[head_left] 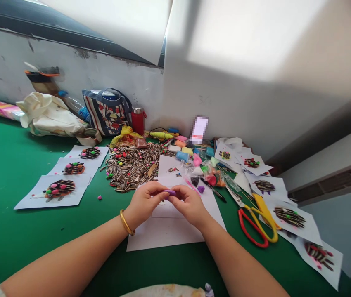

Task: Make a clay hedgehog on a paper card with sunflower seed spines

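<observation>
Between my two hands is a small flattened piece of purple clay (169,192). My left hand (146,201), with a gold bangle at the wrist, pinches its left side. The fingers of my right hand (189,203) close on its right side. Both hands are above white paper (175,235) on the green table, and they partly cover a small white piece on it. A purple lump (200,189) and a black pen (213,189) lie to the right of my hands. Behind my left hand spreads a pile of striped sunflower seeds (132,167).
Scissors with red and yellow handles (252,222) lie at the right. Seed-decorated cards stand in rows left (82,181) and right (314,222). Bagged coloured clay (197,160), a red flask (137,121), a patterned bag (107,111) and a phone (199,129) are near the wall.
</observation>
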Action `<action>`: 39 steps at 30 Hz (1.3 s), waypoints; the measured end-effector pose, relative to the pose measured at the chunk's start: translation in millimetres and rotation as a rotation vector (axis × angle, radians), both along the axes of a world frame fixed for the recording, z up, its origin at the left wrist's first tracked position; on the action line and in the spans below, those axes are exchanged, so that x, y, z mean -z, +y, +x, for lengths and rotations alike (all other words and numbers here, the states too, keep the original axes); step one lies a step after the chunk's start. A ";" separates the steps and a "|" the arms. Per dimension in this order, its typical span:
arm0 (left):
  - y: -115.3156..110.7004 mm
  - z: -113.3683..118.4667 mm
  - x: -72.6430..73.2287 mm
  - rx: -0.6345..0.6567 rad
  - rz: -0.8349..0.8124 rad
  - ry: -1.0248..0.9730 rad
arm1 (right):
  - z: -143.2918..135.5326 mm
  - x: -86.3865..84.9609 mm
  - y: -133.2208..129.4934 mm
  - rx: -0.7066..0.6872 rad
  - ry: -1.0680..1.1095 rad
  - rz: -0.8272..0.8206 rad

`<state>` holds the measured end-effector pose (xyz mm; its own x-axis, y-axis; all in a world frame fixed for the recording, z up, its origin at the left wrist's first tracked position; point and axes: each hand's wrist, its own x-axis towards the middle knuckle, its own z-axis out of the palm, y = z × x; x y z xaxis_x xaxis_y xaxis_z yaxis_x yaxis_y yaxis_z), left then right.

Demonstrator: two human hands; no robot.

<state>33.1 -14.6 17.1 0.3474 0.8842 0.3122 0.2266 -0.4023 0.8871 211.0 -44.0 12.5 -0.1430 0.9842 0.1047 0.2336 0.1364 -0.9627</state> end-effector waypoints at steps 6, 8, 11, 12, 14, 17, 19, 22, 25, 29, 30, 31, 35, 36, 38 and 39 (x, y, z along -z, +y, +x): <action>-2.3 -0.2 -0.9 -0.009 0.107 0.044 | -2.7 -3.8 -1.7 -0.005 -0.059 0.046; -2.2 -0.5 -1.2 -0.020 0.102 0.048 | -3.6 -4.6 -1.9 -0.003 -0.074 0.047; -1.7 -0.4 -0.9 -0.032 0.060 0.020 | -3.4 -4.4 -1.5 0.005 -0.073 0.043; -1.7 -0.2 -0.8 -0.027 0.053 0.012 | -3.1 -4.2 -1.4 0.005 -0.076 0.046; -1.8 0.3 -1.0 -0.015 0.063 0.019 | -2.8 -3.9 -1.6 0.002 -0.097 0.056; -2.2 0.7 -2.2 -0.013 0.103 0.066 | -3.1 -4.6 -2.4 -0.009 -0.134 0.075; -2.3 0.6 -2.8 -0.029 0.103 0.068 | -3.3 -5.3 -2.6 -0.013 -0.129 0.078; -2.8 0.4 -2.2 -0.015 0.061 0.036 | -2.7 -5.7 -2.4 0.011 -0.111 0.070; -3.6 0.3 -1.1 0.008 0.042 0.016 | -2.0 -5.4 -2.7 0.023 -0.135 0.088; -3.6 0.5 -2.0 -0.015 0.074 0.042 | -2.6 -5.9 -4.0 0.005 -0.187 0.125; -3.3 0.7 -2.3 -0.030 0.069 0.034 | -2.6 -6.1 -4.0 0.005 -0.185 0.127; -3.0 0.9 -2.5 -0.035 0.051 0.018 | -2.5 -6.1 -3.9 0.005 -0.180 0.127; -2.7 1.8 -1.0 0.005 -0.044 -0.065 | -0.7 -4.2 -2.3 -0.003 -0.131 0.088; -3.0 1.8 -0.6 0.013 -0.049 -0.072 | -0.4 -3.4 -2.1 -0.003 -0.116 0.073; -3.9 1.6 -0.6 0.023 -0.024 -0.050 | -0.3 -2.4 -2.4 -0.007 -0.095 0.047; -4.3 1.4 -1.1 0.029 -0.001 -0.026 | -0.6 -2.3 -2.8 -0.010 -0.096 0.042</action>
